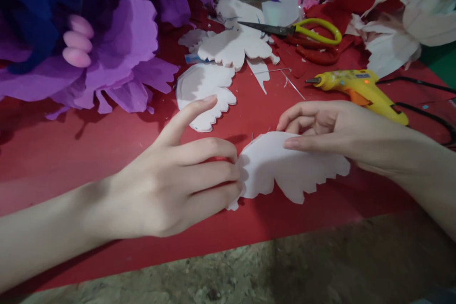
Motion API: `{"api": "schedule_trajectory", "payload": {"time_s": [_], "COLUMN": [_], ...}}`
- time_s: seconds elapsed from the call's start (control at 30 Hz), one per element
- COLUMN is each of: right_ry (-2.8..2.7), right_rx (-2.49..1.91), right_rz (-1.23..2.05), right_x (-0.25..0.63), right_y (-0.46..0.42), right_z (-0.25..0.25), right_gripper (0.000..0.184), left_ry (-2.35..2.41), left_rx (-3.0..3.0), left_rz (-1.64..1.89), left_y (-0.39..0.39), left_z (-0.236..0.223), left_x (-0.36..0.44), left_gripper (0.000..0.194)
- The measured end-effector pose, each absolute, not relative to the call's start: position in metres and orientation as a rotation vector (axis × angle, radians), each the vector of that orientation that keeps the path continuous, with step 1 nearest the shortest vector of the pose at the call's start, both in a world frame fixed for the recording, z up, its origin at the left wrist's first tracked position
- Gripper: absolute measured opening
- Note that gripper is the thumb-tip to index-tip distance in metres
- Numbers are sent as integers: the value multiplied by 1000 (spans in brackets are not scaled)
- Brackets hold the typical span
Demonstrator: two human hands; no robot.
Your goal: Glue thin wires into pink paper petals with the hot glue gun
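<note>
A white wing-shaped cutout [263, 166] with a scalloped lower edge is held between my hands, just over the red table cover. My left hand [181, 180] has its bent fingers closed at the cutout's left end, their tips partly hidden. One digit of that hand sticks out, separate from the others, towards a similar white cutout [204, 88] lying behind. With its thumb on the near face, my right hand [320, 128] pinches the upper edge; its other fingers curl behind. Thin wisps stand up from the cutout's top edge.
Yellow-and-red-handled scissors [292, 33] lie across more white cutouts [235, 47]. A yellow glue gun [359, 88] with a black cord rests beyond my right hand. Large purple paper petals [124, 57] fill the far left; red and pale petals [392, 42] lie far right. The red cover [199, 251] ends near me.
</note>
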State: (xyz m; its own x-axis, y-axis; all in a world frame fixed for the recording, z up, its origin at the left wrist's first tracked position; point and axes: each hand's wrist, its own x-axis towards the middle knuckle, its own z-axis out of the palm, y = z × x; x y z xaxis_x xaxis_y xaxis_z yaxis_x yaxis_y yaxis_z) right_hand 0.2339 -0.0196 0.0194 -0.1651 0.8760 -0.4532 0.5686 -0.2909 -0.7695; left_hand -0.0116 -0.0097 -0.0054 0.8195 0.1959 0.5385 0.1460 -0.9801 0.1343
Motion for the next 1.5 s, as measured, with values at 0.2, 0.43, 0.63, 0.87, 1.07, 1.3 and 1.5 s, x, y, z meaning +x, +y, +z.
{"api": "schedule_trajectory", "payload": {"time_s": [0.2,0.43,0.63,0.87,1.07,1.3,1.5], "right_ry": [-1647,-1642,-1682,-1702,-1702,-1729,-1738], "right_rx": [-1839,-1818,-1817,-1835,-1845,-1840,-1845], "right_rz": [1359,1266,1260,1229,1237,1207,1184], "right_x": [235,229,226,226,227,228,228], "right_y": [-18,-17,-19,-21,-21,-21,-21], "right_z": [23,20,21,20,19,16,15], "right_gripper": [37,31,29,29,29,31,30], "left_ry": [318,321,294,312,362,310,299], "left_rx": [2863,2956,2962,2990,2989,2993,3009], "left_rz": [1010,988,1031,979,930,941,933], "left_y": [-9,-8,-8,-7,-9,-6,-7], "left_z": [-10,-11,-12,-12,-8,-12,-12], "left_x": [-10,-11,-9,-10,-8,-12,-12], "left_gripper": [25,19,17,15,22,15,20]}}
